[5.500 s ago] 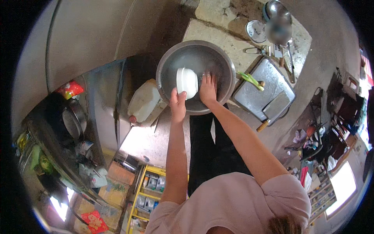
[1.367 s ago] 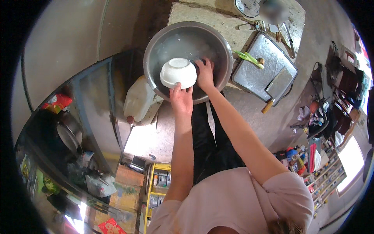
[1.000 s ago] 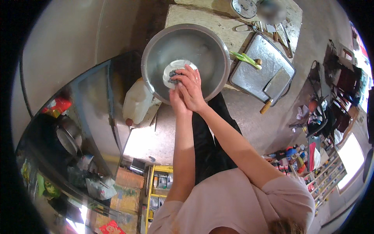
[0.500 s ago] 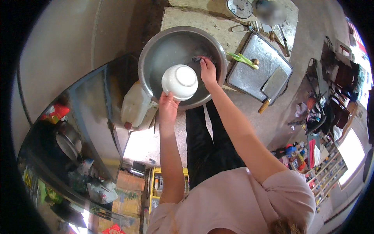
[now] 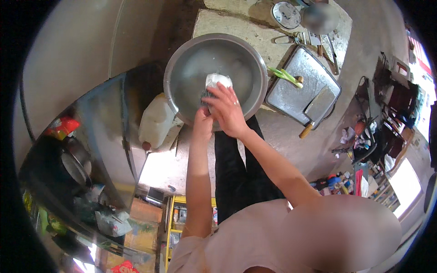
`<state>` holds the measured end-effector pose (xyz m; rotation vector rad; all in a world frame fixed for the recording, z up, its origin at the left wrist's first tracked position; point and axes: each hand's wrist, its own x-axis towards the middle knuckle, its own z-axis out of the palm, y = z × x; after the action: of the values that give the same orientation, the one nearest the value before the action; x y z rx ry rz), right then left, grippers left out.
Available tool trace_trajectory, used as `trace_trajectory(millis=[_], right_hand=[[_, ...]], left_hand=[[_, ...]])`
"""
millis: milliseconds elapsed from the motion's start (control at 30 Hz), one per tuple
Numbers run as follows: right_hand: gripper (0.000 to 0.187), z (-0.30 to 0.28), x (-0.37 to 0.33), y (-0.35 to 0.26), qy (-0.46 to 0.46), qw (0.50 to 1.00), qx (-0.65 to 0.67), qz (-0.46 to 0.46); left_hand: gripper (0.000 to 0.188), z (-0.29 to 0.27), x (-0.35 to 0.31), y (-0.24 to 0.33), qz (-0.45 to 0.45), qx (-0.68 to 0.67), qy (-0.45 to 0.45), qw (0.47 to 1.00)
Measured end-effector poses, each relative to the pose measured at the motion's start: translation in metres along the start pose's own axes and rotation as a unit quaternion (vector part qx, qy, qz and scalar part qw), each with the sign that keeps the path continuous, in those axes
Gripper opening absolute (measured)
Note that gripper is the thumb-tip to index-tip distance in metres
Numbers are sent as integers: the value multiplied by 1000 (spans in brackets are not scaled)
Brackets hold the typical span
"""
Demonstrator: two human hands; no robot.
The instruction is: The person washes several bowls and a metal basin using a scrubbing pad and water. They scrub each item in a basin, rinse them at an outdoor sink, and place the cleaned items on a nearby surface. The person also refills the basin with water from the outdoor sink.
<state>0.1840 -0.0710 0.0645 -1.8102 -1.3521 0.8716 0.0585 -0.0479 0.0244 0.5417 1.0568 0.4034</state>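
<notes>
A wide metal basin (image 5: 169,77) holds cloudy water. Over its near side I hold a white bowl (image 5: 219,79), turned on edge and partly hidden by my hands. My left hand (image 5: 203,123) is closed on the bowl's near rim. Across the bowl lies my right hand (image 5: 229,113), its fingers stretched over a dark steel wool scrubber (image 5: 208,94) pressed against the bowl.
Right of the basin, a metal tray (image 5: 291,86) bears green onions (image 5: 286,76) and a cleaver (image 5: 319,103). Beyond are a patterned bowl (image 5: 287,15) and scissors (image 5: 286,40) on the worn table (image 5: 227,22). A whitish plastic jug (image 5: 154,119) stands left of the basin.
My right hand has come from the basin's right side with the scrubber onto the bowl. The bowl has tipped from bottom-up onto its edge, nearer to me.
</notes>
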Motion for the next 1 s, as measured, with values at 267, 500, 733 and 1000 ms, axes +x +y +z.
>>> trace_trajectory(millis=[267, 500, 733, 1000], right_hand=[[26, -11, 60, 94, -40, 678, 547, 491], [22, 11, 29, 74, 114, 722, 521, 441], [33, 60, 9, 112, 238, 916, 20, 321], [25, 22, 6, 38, 107, 920, 332, 181]], left_hand=[[26, -1, -8, 2, 104, 255, -128, 953], [36, 30, 3, 17, 49, 279, -42, 958], [33, 25, 0, 1, 67, 171, 71, 981], [37, 26, 0, 26, 62, 54, 79, 993]])
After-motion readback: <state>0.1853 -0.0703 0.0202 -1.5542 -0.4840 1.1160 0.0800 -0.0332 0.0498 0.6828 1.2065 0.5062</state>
